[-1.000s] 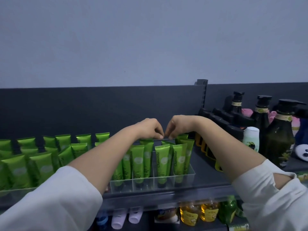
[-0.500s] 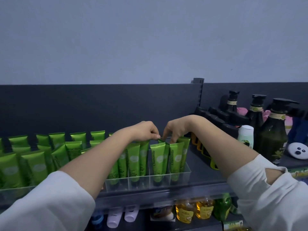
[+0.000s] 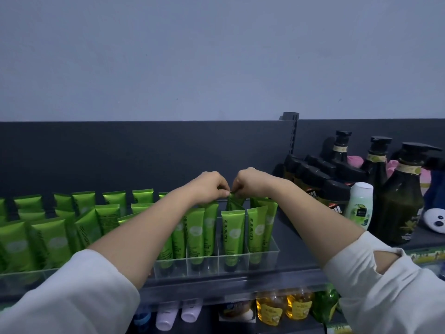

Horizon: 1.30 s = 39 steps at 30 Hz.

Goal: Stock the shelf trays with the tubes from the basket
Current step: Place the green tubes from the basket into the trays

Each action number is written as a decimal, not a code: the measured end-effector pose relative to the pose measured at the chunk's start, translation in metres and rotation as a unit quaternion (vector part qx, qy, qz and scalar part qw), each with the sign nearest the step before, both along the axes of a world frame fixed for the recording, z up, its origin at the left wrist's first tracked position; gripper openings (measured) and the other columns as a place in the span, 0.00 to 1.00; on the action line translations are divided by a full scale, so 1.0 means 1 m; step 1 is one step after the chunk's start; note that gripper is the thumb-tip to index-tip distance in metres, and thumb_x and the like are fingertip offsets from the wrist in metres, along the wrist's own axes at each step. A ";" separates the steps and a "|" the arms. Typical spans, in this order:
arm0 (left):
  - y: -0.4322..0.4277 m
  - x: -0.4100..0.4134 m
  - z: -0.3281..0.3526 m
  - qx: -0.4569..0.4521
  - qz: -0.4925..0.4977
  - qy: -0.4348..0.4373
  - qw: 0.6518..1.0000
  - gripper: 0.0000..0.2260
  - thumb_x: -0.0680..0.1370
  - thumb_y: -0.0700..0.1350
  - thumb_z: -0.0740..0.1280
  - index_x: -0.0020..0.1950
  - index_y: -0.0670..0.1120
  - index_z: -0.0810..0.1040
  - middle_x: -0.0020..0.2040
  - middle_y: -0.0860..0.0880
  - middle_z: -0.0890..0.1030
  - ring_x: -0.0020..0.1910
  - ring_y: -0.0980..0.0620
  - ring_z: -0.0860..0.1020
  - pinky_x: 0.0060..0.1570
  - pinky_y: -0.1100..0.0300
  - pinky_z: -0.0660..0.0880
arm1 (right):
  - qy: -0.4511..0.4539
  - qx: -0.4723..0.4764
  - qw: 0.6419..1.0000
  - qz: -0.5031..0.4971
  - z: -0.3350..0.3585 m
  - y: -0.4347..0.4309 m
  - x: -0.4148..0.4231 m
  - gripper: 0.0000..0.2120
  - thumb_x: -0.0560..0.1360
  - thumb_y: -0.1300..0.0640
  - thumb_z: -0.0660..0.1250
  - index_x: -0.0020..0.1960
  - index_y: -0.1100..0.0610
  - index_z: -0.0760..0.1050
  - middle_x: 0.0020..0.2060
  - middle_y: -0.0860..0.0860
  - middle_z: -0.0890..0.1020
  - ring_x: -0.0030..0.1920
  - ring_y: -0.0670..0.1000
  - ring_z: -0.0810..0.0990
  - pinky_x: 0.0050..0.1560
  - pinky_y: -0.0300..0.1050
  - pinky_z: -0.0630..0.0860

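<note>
Both hands met over the back of the clear divided tray (image 3: 262,255) on the shelf (image 3: 240,284). The left hand (image 3: 209,186) and the right hand (image 3: 253,182) were both curled, knuckles up. Their fingertips closed from either side on the crimped top edge of one green tube (image 3: 234,203).

That tube stood between the two hands and just below them, leaning slightly. It sat behind the front "Chamomile" tube (image 3: 233,233) of the second compartment from the right, which hid its lower part, so I could not tell how deep it reached into the tray.

The other green tubes (image 3: 195,233) in the tray stood cap down in rows, and the forearms crossed in front of some of them. To the left, a second clear tray (image 3: 26,273) held more of the same tubes (image 3: 56,242), several of them tilted.

White sleeves (image 3: 72,297) covered both upper arms. On the right of the shelf, apart from the trays, stood:
- dark pump bottles (image 3: 402,201)
- black-capped bottles (image 3: 336,192)
- a small white bottle (image 3: 360,206)

On the shelf below were yellow bottles (image 3: 271,309) and white tubes (image 3: 166,320).
</note>
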<state>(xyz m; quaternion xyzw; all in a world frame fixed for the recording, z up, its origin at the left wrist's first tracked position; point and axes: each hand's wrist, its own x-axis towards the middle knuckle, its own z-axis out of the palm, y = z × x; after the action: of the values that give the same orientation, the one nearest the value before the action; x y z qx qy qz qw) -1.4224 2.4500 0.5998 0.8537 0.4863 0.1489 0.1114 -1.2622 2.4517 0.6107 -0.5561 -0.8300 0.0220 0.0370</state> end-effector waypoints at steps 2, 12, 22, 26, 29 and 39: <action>0.001 0.000 0.000 0.006 0.007 -0.007 1.000 0.08 0.78 0.45 0.65 0.53 0.46 0.82 0.49 0.49 0.82 0.48 0.51 0.77 0.50 0.58 0.73 | -0.009 -0.003 1.000 -0.002 0.003 0.001 -0.002 0.10 0.74 0.57 0.69 0.55 0.52 0.81 0.42 0.48 0.80 0.46 0.50 0.77 0.49 0.48 0.78; -0.002 -0.006 0.003 0.005 0.023 -0.007 1.000 0.09 0.78 0.46 0.64 0.46 0.43 0.82 0.37 0.48 0.78 0.39 0.50 0.73 0.41 0.59 0.70 | -0.002 -0.029 0.999 0.021 0.006 -0.002 -0.014 0.08 0.74 0.59 0.67 0.51 0.53 0.82 0.37 0.50 0.79 0.41 0.52 0.78 0.44 0.44 0.75; -0.006 -0.016 0.008 0.039 0.022 -0.028 0.999 0.09 0.78 0.45 0.65 0.55 0.48 0.81 0.52 0.51 0.82 0.50 0.53 0.77 0.53 0.57 0.73 | 0.019 0.000 1.000 0.016 0.020 -0.008 -0.013 0.11 0.75 0.56 0.68 0.56 0.53 0.81 0.52 0.51 0.83 0.54 0.50 0.78 0.55 0.45 0.75; -0.016 -0.043 0.018 0.094 0.068 -0.013 0.993 0.08 0.78 0.47 0.63 0.55 0.52 0.79 0.51 0.52 0.81 0.52 0.49 0.77 0.54 0.52 0.75 | 0.030 0.052 0.997 0.050 0.035 -0.014 -0.042 0.12 0.76 0.57 0.66 0.57 0.53 0.80 0.54 0.49 0.83 0.55 0.50 0.78 0.57 0.45 0.74; -0.028 -0.081 0.030 0.177 0.110 0.048 0.977 0.09 0.78 0.49 0.62 0.56 0.52 0.77 0.54 0.53 0.80 0.55 0.48 0.76 0.50 0.56 0.69 | 0.044 0.087 0.993 0.074 0.044 -0.018 -0.081 0.12 0.75 0.56 0.65 0.58 0.51 0.80 0.54 0.48 0.83 0.56 0.51 0.78 0.57 0.49 0.76; -0.105 -0.299 0.034 0.240 0.288 0.158 0.913 0.09 0.78 0.51 0.62 0.55 0.50 0.73 0.54 0.49 0.77 0.56 0.45 0.75 0.50 0.52 0.68 | 0.034 0.204 0.961 0.184 0.040 -0.048 -0.287 0.12 0.76 0.49 0.63 0.58 0.50 0.74 0.54 0.48 0.78 0.56 0.53 0.75 0.45 0.46 0.71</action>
<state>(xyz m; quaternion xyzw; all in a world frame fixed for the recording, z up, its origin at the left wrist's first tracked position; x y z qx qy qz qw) -1.7210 2.3446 0.6338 0.6898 0.6723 0.1496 -0.2231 -1.5496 2.4039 0.6511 -0.3738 -0.9029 -0.1219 0.1734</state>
